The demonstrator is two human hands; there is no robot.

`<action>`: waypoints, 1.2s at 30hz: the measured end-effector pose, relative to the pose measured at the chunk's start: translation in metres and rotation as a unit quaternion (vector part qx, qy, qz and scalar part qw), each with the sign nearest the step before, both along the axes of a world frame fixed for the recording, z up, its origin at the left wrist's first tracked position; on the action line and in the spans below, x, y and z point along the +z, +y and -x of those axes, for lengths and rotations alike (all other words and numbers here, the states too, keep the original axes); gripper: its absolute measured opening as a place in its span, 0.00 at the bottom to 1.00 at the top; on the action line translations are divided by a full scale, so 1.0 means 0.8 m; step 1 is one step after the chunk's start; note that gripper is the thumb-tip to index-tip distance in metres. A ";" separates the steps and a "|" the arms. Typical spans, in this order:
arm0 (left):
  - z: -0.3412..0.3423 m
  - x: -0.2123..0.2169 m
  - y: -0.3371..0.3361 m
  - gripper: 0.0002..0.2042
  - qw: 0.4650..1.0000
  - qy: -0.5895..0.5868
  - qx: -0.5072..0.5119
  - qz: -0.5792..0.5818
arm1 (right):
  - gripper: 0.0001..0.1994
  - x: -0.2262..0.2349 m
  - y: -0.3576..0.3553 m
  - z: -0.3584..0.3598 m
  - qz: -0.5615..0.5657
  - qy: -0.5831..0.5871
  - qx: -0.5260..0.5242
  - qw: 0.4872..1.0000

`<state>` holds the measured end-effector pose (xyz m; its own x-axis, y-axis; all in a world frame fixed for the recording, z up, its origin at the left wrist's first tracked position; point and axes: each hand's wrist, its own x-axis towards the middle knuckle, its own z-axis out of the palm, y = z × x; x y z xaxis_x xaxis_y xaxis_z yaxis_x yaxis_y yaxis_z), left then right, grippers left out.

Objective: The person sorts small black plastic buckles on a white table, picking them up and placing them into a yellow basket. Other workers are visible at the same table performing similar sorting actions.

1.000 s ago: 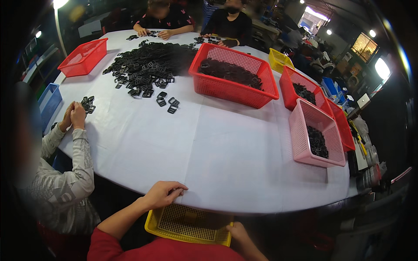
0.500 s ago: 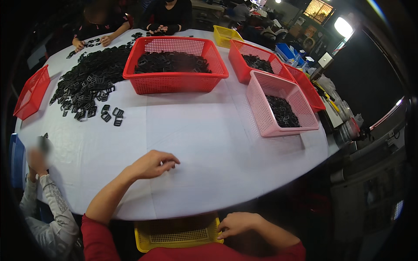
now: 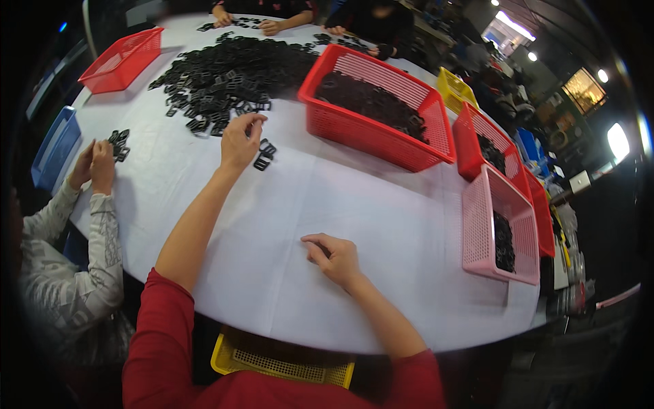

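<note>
My left hand (image 3: 240,144) reaches out over the white table to the near edge of a heap of black plastic strap buckles (image 3: 225,75). Its fingers are bent and slightly apart, with nothing visible between them. Just right of it lie a few loose buckles (image 3: 264,155), partly behind the hand. Nearer to me, my right hand (image 3: 332,259) hovers over or rests on bare tablecloth. Its index finger points left and its thumb stands apart, with no object seen in it. Below the table edge, a yellow basket (image 3: 279,367) sits by my body.
Beyond my hands stands a large red basket (image 3: 381,151) of buckles. Smaller red baskets (image 3: 470,146) and a pink basket (image 3: 501,232) line the right side. At left are a red basket (image 3: 122,65), a blue tray (image 3: 56,150) and a co-worker's hands (image 3: 95,163). Others sit across the table.
The view has swung left. My left hand has moved forward to the heap's edge, and my right hand has risen from the yellow basket to over the table.
</note>
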<state>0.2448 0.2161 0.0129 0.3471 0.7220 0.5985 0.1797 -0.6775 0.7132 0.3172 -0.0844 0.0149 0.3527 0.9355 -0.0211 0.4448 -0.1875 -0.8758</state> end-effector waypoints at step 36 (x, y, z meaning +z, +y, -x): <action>0.056 -0.050 0.082 0.14 0.988 0.039 -0.084 0.124 | 0.27 0.151 -0.066 -0.556 0.033 -0.475 -0.426 0.769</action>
<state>0.2003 0.2817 -0.0274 0.5128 0.7709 0.3779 0.1396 -0.5092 0.8493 0.7619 -0.1371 0.1355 0.7233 0.3634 0.5871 0.5683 -0.7963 -0.2073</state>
